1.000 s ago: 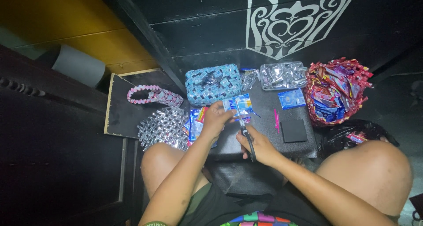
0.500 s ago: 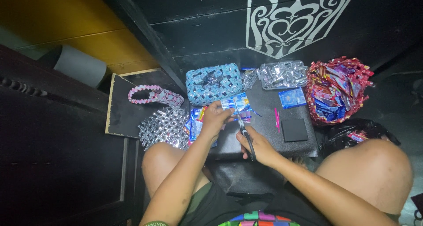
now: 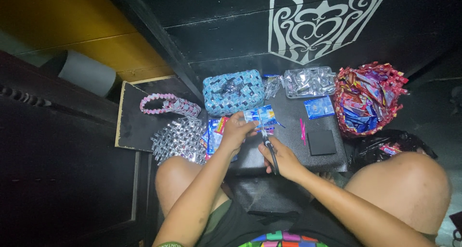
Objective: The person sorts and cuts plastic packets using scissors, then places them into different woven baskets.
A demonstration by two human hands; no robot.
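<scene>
My left hand [image 3: 237,131] pinches a blue foil wrapper [image 3: 260,115] by its near edge, just above a dark work board [image 3: 288,153] that lies across my lap. My right hand [image 3: 284,159] grips black-handled scissors [image 3: 267,142], whose blades reach up to the wrapper's lower edge. Under my left hand lies a small stack of blue and red wrappers [image 3: 214,134].
Behind the hands stand a woven blue box [image 3: 233,92] and a woven silver box [image 3: 309,81]. A woven red basket [image 3: 368,97] full of wrappers is at right. A silver woven mat [image 3: 179,139], a pink woven ring [image 3: 166,103], a blue packet [image 3: 319,107] and a black square [image 3: 321,142] lie around.
The hands have stayed almost in place. The scissors' blades have closed in slightly on the blue wrapper, which my left hand has shifted a little.
</scene>
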